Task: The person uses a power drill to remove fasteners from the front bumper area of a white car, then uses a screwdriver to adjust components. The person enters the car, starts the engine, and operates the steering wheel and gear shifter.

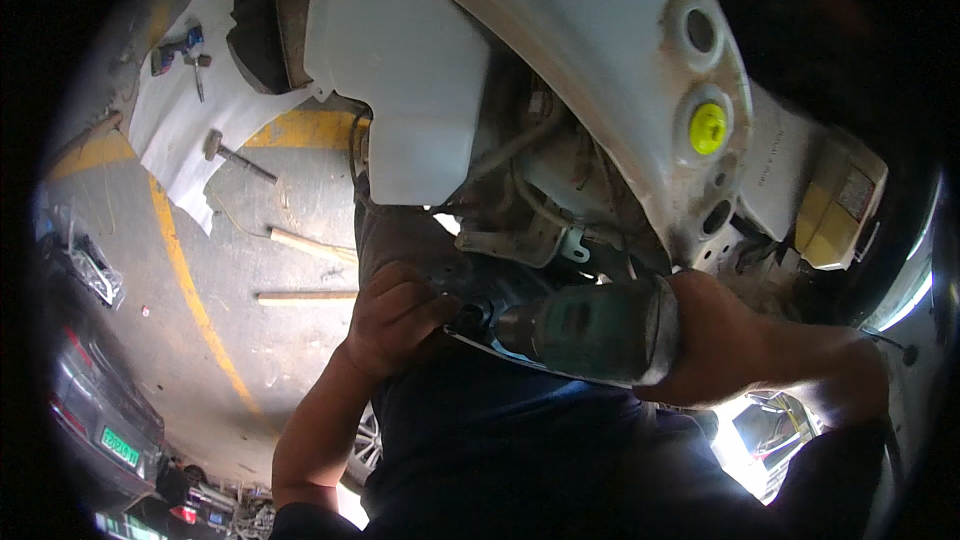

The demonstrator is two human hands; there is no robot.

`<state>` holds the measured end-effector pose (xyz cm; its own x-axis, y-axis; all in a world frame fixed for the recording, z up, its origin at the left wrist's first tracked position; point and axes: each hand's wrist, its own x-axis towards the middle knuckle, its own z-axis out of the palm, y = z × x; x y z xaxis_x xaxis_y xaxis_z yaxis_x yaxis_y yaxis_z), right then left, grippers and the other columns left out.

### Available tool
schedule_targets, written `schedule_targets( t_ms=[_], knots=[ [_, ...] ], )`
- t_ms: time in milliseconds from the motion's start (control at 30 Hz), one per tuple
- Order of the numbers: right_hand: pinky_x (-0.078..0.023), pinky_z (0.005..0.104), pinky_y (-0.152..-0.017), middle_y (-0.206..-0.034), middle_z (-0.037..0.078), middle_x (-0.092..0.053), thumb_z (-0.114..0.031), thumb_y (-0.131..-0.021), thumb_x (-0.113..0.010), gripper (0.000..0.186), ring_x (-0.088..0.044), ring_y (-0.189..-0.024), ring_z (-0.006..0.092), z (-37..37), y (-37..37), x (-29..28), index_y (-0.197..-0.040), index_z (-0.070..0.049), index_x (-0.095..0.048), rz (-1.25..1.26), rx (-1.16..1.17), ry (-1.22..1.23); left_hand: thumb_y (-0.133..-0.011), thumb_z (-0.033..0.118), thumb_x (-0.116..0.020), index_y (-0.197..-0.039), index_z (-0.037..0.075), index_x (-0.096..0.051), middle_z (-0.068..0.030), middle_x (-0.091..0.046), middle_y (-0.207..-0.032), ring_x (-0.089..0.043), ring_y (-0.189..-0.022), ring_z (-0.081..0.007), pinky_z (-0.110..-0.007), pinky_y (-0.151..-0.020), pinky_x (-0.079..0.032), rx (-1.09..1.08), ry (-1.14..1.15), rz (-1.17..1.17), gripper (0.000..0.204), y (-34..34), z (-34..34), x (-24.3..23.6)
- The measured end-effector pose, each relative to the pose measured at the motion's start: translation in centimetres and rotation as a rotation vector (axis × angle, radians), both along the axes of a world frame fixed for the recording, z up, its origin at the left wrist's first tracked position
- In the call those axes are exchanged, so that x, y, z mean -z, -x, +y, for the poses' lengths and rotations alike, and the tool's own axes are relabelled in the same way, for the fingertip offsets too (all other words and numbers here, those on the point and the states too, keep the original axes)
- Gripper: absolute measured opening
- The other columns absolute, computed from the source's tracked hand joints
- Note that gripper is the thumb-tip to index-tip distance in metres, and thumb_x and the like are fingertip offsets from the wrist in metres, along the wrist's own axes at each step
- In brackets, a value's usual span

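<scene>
My right hand point(705, 335) is wrapped round the rear of a dark green power tool point(590, 330), which looks like a cordless impact driver. The tool lies level in front of my body, its nose pointing left. At the nose end, my left hand point(400, 315) is closed with curled fingers; what they grip is hidden. A thin pale edge point(480, 342) runs from those fingers along beneath the tool. Just beyond the tool is a metal bracket point(510, 243) with a light tab point(575, 246). The tool's tip is too dark to make out.
Above my hands are a white plastic reservoir point(420, 120) and a curved white body panel point(590, 50) with a yellow plug point(708, 128). To the left, a hammer point(238, 156) lies partly on a white sheet point(175, 130), near wooden sticks point(305, 298). A dark car point(100, 410) stands lower left.
</scene>
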<state>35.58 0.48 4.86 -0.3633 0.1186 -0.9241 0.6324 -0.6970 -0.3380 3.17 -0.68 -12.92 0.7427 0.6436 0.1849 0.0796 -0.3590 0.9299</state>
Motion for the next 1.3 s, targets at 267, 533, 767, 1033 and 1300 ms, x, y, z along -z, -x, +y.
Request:
schedule_targets(
  t_ms=[267,533,767,1033,1300],
  knots=[
    [-0.058,0.0428,-0.094,-0.116,0.016,-0.07,-0.024,-0.074,-0.091,0.063,-0.071,-0.105,0.0277,-1.7,-1.0,-4.5,-0.126,-0.003,-0.061,-0.042,0.144,-0.597,-0.071,0.03,-0.089,-0.096,0.006,-0.072,-0.0094,-0.064,-0.091,-0.065,-0.085,-0.0304,-0.042,-0.077,-0.054,0.031,-0.097,0.013,0.039,0.0,0.4,0.3],
    [-0.06,0.0432,-0.087,-0.115,0.023,-0.07,-0.028,-0.078,-0.086,0.063,-0.073,-0.095,0.0331,-9.8,8.4,-5.5,-0.128,0.003,-0.061,0.228,0.422,-1.184,-0.099,0.043,-0.063,-0.135,-0.005,-0.048,-0.0218,-0.06,-0.127,-0.059,-0.125,-0.032,-0.045,-0.109,-0.046,-0.125,1.075,-0.74,0.062,-2.5,-1.3,-16.5],
    [-0.055,0.044,-0.072,-0.108,0.021,-0.069,-0.018,-0.073,-0.079,0.066,-0.068,-0.082,0.0371,-14.3,11.6,-4.8,-0.132,0.006,-0.06,0.043,0.281,-1.409,-0.097,0.019,-0.066,-0.1,0.005,-0.063,-0.0139,-0.067,-0.109,-0.06,-0.121,-0.027,-0.047,-0.118,-0.034,0.008,1.447,-0.802,0.014,-2.2,-3.5,-21.5],
    [-0.054,0.0384,-0.062,-0.097,0.016,-0.07,-0.013,-0.072,-0.075,0.055,-0.068,-0.071,0.0285,-16.4,12.9,-5.2,-0.123,0.002,-0.063,-0.115,0.038,-1.878,-0.088,0.001,-0.07,-0.094,0.002,-0.063,-0.0117,-0.071,-0.103,-0.067,-0.105,-0.0213,-0.035,-0.098,-0.05,-0.036,1.428,-0.708,0.009,-1.0,-7.6,-21.5],
    [-0.056,0.0406,-0.065,-0.1,0.018,-0.071,-0.014,-0.073,-0.075,0.052,-0.07,-0.075,0.0317,-18.4,13.1,-4.0,-0.121,0.002,-0.063,-0.085,0.097,-1.844,-0.082,0.004,-0.06,-0.094,0.006,-0.058,-0.0109,-0.065,-0.098,-0.064,-0.108,-0.0266,-0.05,-0.12,-0.033,0.019,1.352,-0.647,0.012,-0.9,-8.8,-20.9]
  ],
)
